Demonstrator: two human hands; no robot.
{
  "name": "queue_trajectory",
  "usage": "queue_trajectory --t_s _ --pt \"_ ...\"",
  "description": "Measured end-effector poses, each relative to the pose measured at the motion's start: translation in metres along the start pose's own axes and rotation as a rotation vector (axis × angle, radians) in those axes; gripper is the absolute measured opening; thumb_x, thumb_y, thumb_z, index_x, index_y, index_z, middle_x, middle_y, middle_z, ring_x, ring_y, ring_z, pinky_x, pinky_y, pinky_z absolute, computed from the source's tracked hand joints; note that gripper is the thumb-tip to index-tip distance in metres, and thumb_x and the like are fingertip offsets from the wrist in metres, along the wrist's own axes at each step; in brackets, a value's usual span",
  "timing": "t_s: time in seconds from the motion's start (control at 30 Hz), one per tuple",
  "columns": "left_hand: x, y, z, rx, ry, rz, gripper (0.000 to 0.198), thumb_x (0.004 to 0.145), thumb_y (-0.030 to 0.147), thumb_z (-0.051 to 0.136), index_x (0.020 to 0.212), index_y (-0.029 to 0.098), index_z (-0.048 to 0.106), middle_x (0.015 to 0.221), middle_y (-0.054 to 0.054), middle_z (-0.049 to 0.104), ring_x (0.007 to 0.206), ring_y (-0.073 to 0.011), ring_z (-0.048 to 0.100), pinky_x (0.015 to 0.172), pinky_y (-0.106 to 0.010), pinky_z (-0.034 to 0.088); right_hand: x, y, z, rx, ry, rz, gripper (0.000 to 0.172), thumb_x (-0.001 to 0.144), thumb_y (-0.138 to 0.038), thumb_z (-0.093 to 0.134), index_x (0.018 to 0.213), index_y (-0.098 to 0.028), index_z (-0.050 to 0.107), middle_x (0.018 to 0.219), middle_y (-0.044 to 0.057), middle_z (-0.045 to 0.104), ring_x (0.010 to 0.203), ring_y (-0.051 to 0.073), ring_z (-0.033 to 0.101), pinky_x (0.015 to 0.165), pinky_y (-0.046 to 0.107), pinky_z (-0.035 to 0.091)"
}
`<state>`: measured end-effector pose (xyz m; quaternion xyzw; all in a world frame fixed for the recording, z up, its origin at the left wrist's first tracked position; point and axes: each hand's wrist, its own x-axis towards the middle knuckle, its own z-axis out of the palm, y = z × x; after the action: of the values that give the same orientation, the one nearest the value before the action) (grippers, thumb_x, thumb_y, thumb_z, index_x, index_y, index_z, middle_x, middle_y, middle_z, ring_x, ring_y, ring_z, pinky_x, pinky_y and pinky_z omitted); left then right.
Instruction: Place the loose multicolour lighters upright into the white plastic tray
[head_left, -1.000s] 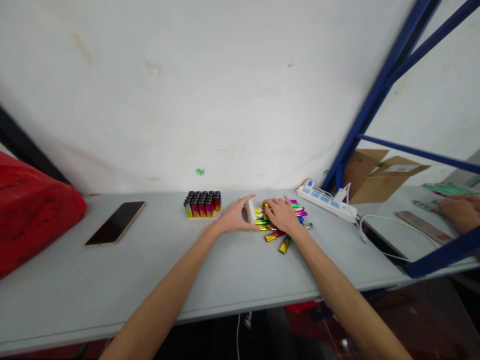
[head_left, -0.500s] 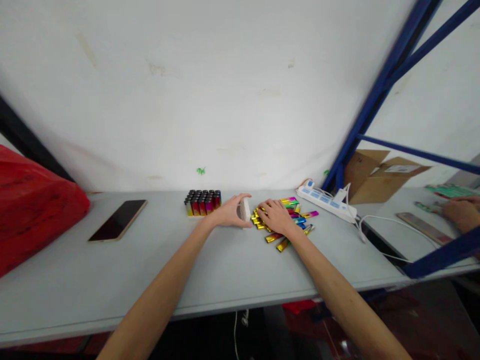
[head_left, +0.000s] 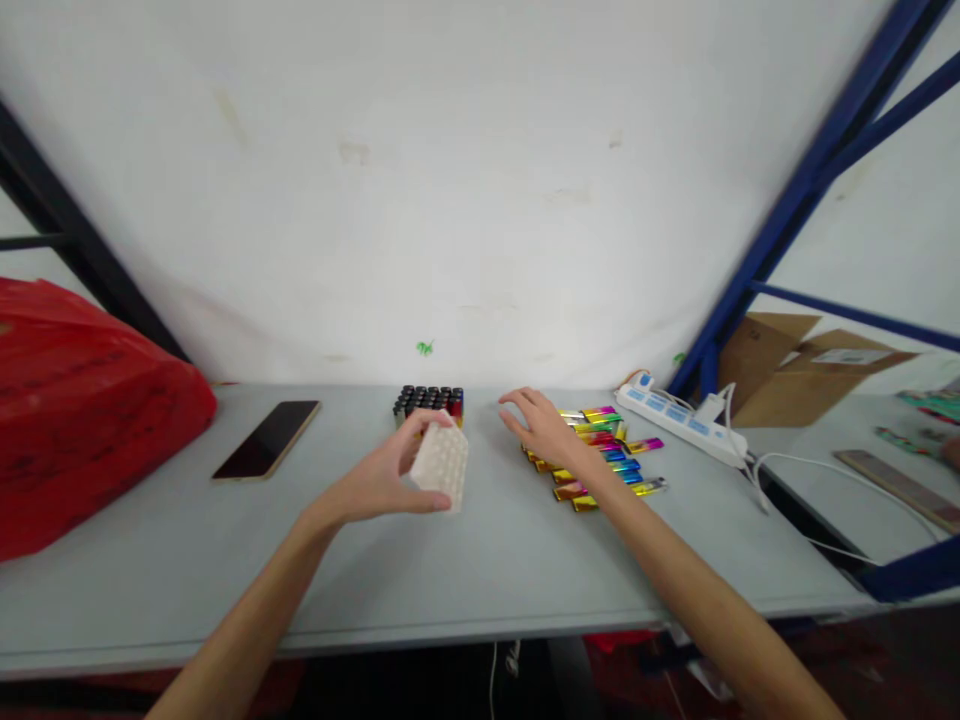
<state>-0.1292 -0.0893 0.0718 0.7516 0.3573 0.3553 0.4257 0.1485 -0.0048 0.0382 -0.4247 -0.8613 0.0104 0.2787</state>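
My left hand [head_left: 394, 475] grips a white tray [head_left: 444, 462] by its edges, thumb at the lower edge and fingers at the top. The tray is tilted up off the table, and rows of small hollows show on its face. Behind it, a block of upright lighters [head_left: 427, 395] with dark tops stands in rows, partly hidden by the tray and my fingers. My right hand [head_left: 541, 428] is open, fingers apart, at the left edge of a pile of shiny multicoloured lighters [head_left: 611, 465] lying flat. My hand and forearm cover part of that pile.
A phone [head_left: 267, 440] and a red plastic bag [head_left: 97, 410] are on the left of the grey table [head_left: 420, 590]. To the right lie a white power strip [head_left: 681, 423] with cables and an open cardboard box [head_left: 802, 375] behind a blue frame [head_left: 780, 230]. Another person's hand shows at the far right.
My left hand has lifted the white tray and brought it left and nearer, its hollowed face turned into view. My right hand has risen off the lighter pile. The view has shifted slightly.
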Motion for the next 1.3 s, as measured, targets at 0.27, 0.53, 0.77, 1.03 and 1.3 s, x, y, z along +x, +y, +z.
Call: queue_trajectory --t_s 0.27,0.53,0.77,1.03,1.3 --pt "-0.068 -0.041 -0.071 0.033 0.355 -0.232 0.070 0.056 0.042 0.090 0.103 0.028 0.041 0.139 -0.011 0.052 0.112 -0.0293 0.064 0.093 -0.047 0.055 0.102 -0.067 0.049 -0.049 -0.154 -0.051 0.081 0.088 -0.080 0.040 0.149 -0.028 0.040 0.139 0.017 0.053 0.122 0.036 0.056 0.105 0.056 0.036" --pt "-0.038 -0.089 -0.085 0.354 0.402 -0.264 0.072 0.060 0.054 0.085 0.108 0.023 0.040 0.101 -0.007 0.066 0.089 -0.0292 0.070 0.081 -0.046 0.057 0.115 -0.089 0.066 -0.183 -0.270 0.035 0.085 0.087 -0.085 0.027 0.140 -0.023 0.049 0.111 0.016 0.071 0.103 0.033 0.068 0.087 0.042 0.050" --pt "-0.013 -0.106 -0.100 0.760 0.180 -0.211 0.076 0.070 0.065 0.073 0.127 0.018 0.053 0.143 -0.018 0.049 0.139 -0.0413 0.043 0.112 -0.054 0.039 0.100 -0.064 0.039 -0.213 -0.290 0.344 0.080 0.089 -0.081 0.033 0.132 -0.017 0.055 0.115 0.021 0.070 0.107 0.035 0.068 0.087 0.042 0.051" --pt "0.025 -0.072 -0.014 0.615 0.105 -0.142 0.114 0.067 0.073 0.075 0.157 0.022 0.027 0.166 -0.019 0.017 0.151 -0.0417 0.020 0.120 -0.057 0.026 0.085 -0.019 0.003 -0.121 -0.334 0.646 0.088 0.090 -0.080 0.033 0.132 -0.007 0.060 0.125 0.028 0.066 0.114 0.039 0.066 0.091 0.044 0.050" --pt "0.092 -0.077 0.079 0.186 0.217 0.098 0.123 0.062 0.053 0.088 0.158 0.019 0.020 0.154 -0.017 0.040 0.145 -0.0384 0.034 0.120 -0.051 0.030 0.072 0.002 -0.006 -0.148 -0.334 0.671 0.075 0.098 -0.066 0.033 0.121 -0.006 0.070 0.123 0.027 0.068 0.121 0.034 0.063 0.100 0.037 0.045"
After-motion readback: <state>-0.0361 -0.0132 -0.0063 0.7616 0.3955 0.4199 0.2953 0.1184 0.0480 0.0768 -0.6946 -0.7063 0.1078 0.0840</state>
